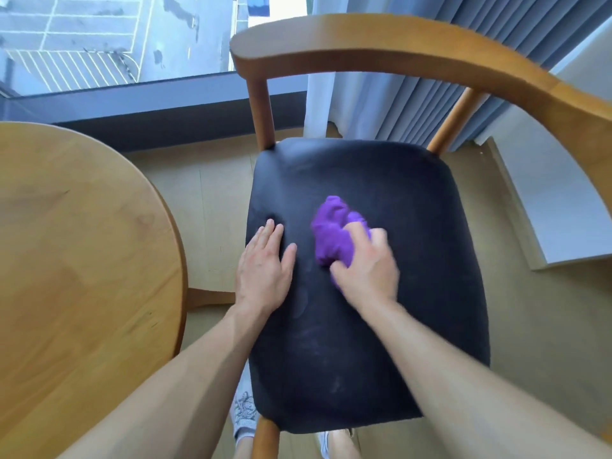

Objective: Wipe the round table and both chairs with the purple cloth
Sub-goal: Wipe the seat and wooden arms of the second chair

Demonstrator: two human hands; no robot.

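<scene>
A wooden chair with a curved backrest point(381, 41) and a black padded seat point(381, 319) stands right below me. My right hand point(367, 266) presses the bunched purple cloth point(331, 230) onto the middle of the seat; the hand is motion-blurred. My left hand point(265, 263) lies flat on the seat's left edge, fingers spread, holding nothing. The round wooden table point(76, 260) fills the left side, apart from the chair. Only this one chair is in view.
A floor-to-ceiling window point(99, 44) runs behind the table and chair. Grey and white curtains point(397, 101) hang at the back right. A white low panel point(556, 210) stands at the right. My feet point(245, 415) show under the seat's front edge on the pale floor.
</scene>
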